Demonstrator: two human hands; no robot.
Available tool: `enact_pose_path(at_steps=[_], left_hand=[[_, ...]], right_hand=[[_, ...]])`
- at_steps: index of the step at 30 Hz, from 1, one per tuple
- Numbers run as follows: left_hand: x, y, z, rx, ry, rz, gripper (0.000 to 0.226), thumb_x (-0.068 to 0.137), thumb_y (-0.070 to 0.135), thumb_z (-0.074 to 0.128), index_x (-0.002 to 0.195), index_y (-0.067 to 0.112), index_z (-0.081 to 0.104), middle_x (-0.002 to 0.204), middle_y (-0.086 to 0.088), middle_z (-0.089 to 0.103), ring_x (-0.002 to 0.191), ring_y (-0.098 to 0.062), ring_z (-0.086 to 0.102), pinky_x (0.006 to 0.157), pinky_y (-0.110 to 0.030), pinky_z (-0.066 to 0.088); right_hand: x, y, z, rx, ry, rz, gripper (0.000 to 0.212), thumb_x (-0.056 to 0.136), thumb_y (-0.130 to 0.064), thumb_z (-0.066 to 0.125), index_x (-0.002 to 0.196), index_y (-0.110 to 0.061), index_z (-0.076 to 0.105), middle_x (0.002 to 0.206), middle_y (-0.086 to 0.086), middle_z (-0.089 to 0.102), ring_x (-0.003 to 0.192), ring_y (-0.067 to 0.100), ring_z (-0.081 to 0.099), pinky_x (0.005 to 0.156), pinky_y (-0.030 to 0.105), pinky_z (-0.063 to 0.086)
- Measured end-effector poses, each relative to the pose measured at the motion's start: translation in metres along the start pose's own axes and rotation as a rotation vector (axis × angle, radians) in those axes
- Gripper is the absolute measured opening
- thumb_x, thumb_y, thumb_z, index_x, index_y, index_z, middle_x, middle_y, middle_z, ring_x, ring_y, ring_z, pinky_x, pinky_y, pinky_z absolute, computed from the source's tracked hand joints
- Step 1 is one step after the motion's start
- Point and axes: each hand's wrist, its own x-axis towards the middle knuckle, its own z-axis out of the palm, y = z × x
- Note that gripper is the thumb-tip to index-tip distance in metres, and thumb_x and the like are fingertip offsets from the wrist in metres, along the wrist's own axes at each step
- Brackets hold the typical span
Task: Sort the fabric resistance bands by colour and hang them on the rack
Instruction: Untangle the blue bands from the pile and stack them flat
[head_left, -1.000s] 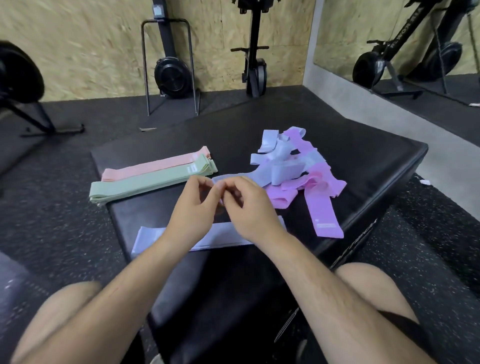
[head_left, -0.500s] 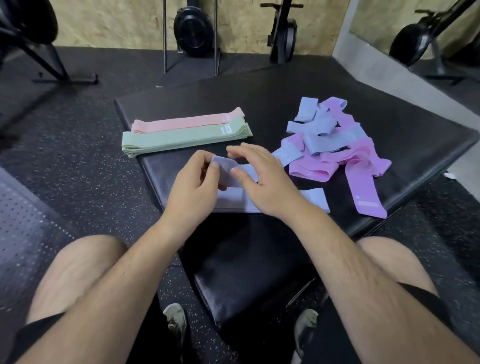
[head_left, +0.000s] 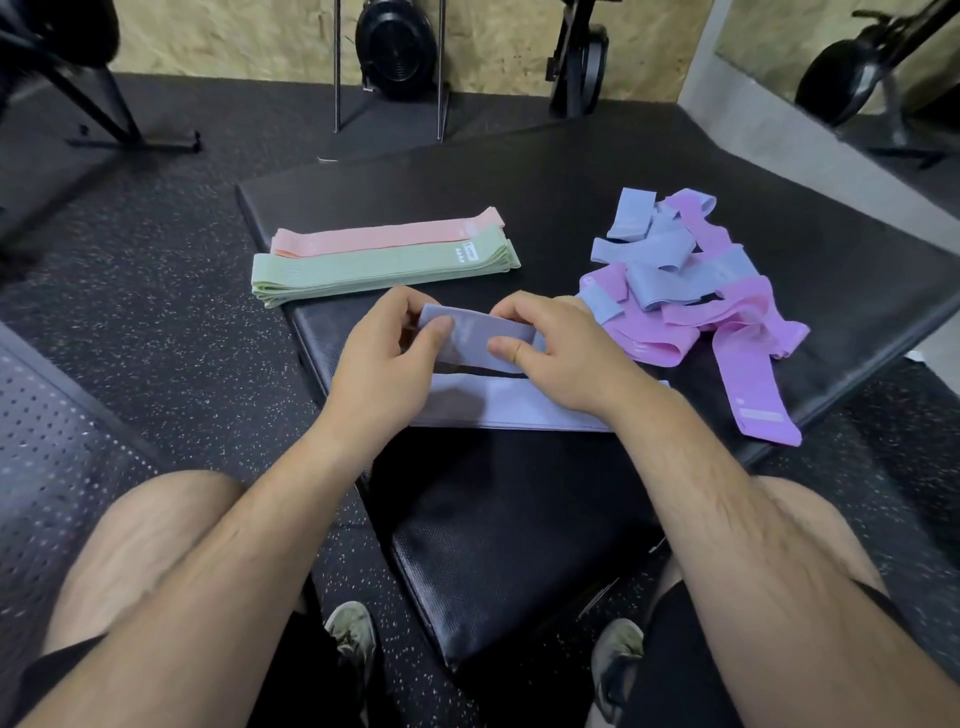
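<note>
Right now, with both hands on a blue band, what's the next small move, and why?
Probably lay the held band flat onto the lower blue band beneath it. The left hand and right hand pinch it, and the green bands and pink bands already lie sorted, so blue looks next.

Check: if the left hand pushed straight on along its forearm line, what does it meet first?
The left hand pinches the blue band, so that comes first. Past it, the line runs to the right end of the green bands on the pad; the hand's height above them is unclear.
</note>
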Motion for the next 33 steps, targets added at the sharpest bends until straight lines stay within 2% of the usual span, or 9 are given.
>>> enact_pose_path(at_steps=[3, 8, 11, 16, 20, 23, 26, 29, 33], left_hand=[[0.002, -0.002, -0.002, -0.023, 0.023, -0.029, 0.013, 0.099, 0.018, 0.061, 0.088, 0.026, 0.060, 0.079, 0.014, 0.065, 0.074, -0.007, 0.057, 0.083, -0.048, 0.054], [0.002, -0.004, -0.007, -0.042, 0.049, -0.059, 0.014, 0.099, 0.018, 0.062, 0.086, 0.025, 0.060, 0.079, 0.011, 0.067, 0.074, -0.007, 0.058, 0.085, -0.048, 0.055], [0.000, -0.004, -0.008, -0.057, 0.056, -0.062, 0.015, 0.099, 0.018, 0.062, 0.087, 0.026, 0.060, 0.079, 0.012, 0.067, 0.073, -0.007, 0.058, 0.081, -0.043, 0.054], [0.001, -0.006, -0.013, -0.164, 0.099, -0.060, 0.009, 0.100, 0.013, 0.060, 0.092, 0.016, 0.061, 0.087, -0.008, 0.070, 0.080, -0.018, 0.063, 0.074, -0.035, 0.053], [0.011, -0.011, -0.022, -0.275, 0.164, -0.143, 0.017, 0.099, 0.011, 0.061, 0.085, 0.021, 0.061, 0.080, 0.004, 0.068, 0.076, -0.015, 0.064, 0.073, -0.033, 0.054], [0.014, -0.009, -0.027, -0.329, 0.188, -0.207, 0.023, 0.099, 0.009, 0.062, 0.079, 0.020, 0.062, 0.069, 0.014, 0.067, 0.066, -0.004, 0.063, 0.070, -0.028, 0.054], [0.011, -0.003, -0.032, -0.340, 0.194, -0.255, 0.032, 0.096, 0.007, 0.065, 0.067, 0.019, 0.058, 0.057, 0.017, 0.061, 0.061, -0.004, 0.061, 0.067, -0.027, 0.056], [0.004, -0.003, -0.037, -0.284, 0.178, -0.327, 0.028, 0.088, 0.008, 0.070, 0.062, 0.017, 0.062, 0.054, 0.013, 0.059, 0.061, -0.017, 0.058, 0.055, -0.025, 0.052], [-0.011, -0.007, -0.040, 0.001, 0.112, -0.361, 0.010, 0.078, 0.016, 0.069, 0.076, 0.006, 0.071, 0.065, -0.001, 0.058, 0.046, -0.014, 0.049, 0.046, -0.022, 0.035]], right_hand=[[-0.003, 0.007, -0.009, -0.056, -0.023, 0.068, 0.003, 0.100, -0.034, 0.059, 0.103, -0.036, 0.058, 0.092, -0.025, 0.059, 0.107, 0.022, 0.040, 0.090, 0.035, 0.037], [-0.006, 0.017, -0.021, -0.156, -0.013, 0.163, 0.010, 0.103, -0.035, 0.055, 0.111, -0.033, 0.060, 0.100, -0.017, 0.055, 0.113, 0.020, 0.032, 0.093, 0.034, 0.030], [-0.008, 0.021, -0.026, -0.335, 0.027, 0.125, 0.011, 0.104, -0.032, 0.051, 0.111, -0.028, 0.059, 0.102, -0.011, 0.057, 0.103, 0.017, 0.039, 0.096, 0.034, 0.026], [-0.013, 0.039, -0.034, -0.513, 0.154, 0.205, 0.009, 0.103, -0.027, 0.052, 0.100, -0.026, 0.060, 0.093, -0.006, 0.060, 0.101, 0.021, 0.050, 0.094, 0.036, 0.023], [-0.021, 0.045, -0.051, -0.546, 0.333, 0.262, 0.012, 0.102, -0.028, 0.053, 0.099, -0.026, 0.064, 0.092, -0.008, 0.062, 0.099, 0.022, 0.053, 0.086, 0.035, 0.021], [-0.030, 0.048, -0.062, -0.230, 0.388, 0.313, 0.007, 0.101, -0.032, 0.060, 0.104, -0.030, 0.065, 0.098, -0.009, 0.065, 0.095, 0.017, 0.056, 0.089, 0.033, 0.035], [-0.045, 0.046, -0.071, 0.175, 0.410, 0.324, 0.015, 0.095, -0.029, 0.070, 0.107, -0.035, 0.062, 0.088, -0.002, 0.063, 0.079, 0.007, 0.057, 0.076, 0.021, 0.048], [-0.063, 0.045, -0.077, 0.249, 0.339, 0.351, 0.023, 0.095, -0.026, 0.071, 0.113, -0.035, 0.060, 0.076, -0.006, 0.055, 0.063, -0.004, 0.052, 0.070, 0.010, 0.042], [-0.082, 0.048, -0.071, 0.202, 0.242, 0.390, 0.020, 0.095, -0.023, 0.066, 0.108, -0.037, 0.061, 0.065, -0.015, 0.055, 0.061, 0.001, 0.050, 0.069, 0.022, 0.042]])
